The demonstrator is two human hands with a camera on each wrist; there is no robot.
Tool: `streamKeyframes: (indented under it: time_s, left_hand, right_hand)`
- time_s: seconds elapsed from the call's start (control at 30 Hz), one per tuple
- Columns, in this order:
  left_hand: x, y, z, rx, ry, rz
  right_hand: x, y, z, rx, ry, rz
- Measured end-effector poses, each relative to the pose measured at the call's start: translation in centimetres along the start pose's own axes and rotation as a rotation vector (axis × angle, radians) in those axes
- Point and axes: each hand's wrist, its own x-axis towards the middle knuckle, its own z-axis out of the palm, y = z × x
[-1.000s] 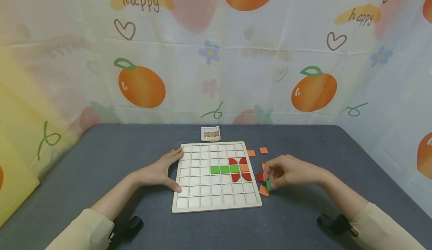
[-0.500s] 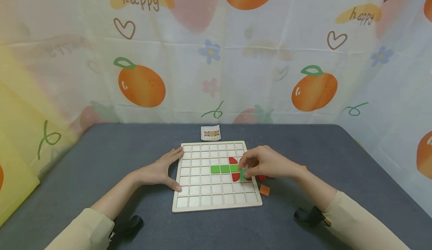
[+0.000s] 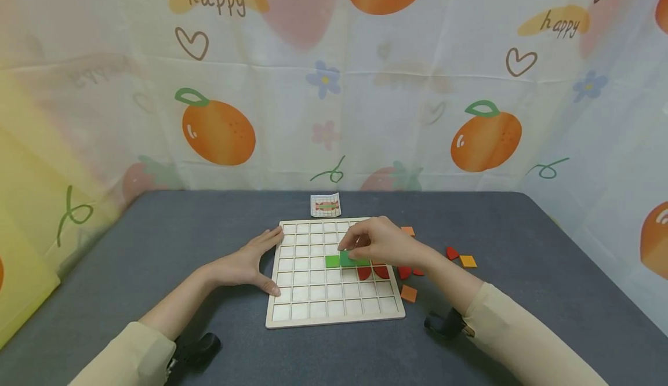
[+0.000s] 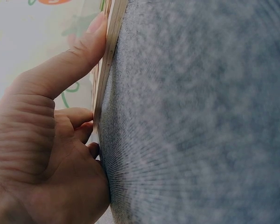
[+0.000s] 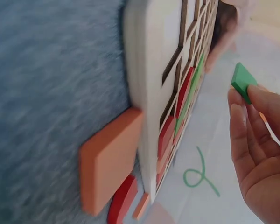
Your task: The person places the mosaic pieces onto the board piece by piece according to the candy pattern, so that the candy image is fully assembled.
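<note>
Placement step, by the look of it: one green tile [image 5: 243, 81] up over the grid board [image 3: 334, 321].
Right hand [image 3: 381, 242] pinches the tile between thumb and fingers, clear of the cells; left hand [image 3: 246, 265] spread, thumb and fingertips touching board's left edge. Next move probably calls for squaring the tile to a free cell and lowering it flat. Visible count: 1 board, 1 pattern card [image 3: 325, 206] behind it; seated: 2 green squares [image 3: 332, 262], 2 red pieces [image 3: 382, 272]; loose, right: 3 orange tiles [image 3: 409, 294], 3 red bits [image 3: 452, 252]. Right hand may hide more.
</note>
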Motion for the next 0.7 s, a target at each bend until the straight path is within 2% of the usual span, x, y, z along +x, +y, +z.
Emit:
streamKeyframes:
  time_s: [0.37, 0.7]
  left_hand:
    - [0.0, 0.0, 0.0, -0.012, 0.001, -0.004]
    - [0.2, 0.1, 0.0, 0.003, 0.001, -0.027]
  right_hand:
    - [2.4, -0.9, 0.3, -0.010, -0.002, -0.012]
    - [4.3, -1.4, 0.8, 0.011, 0.018, 0.009]
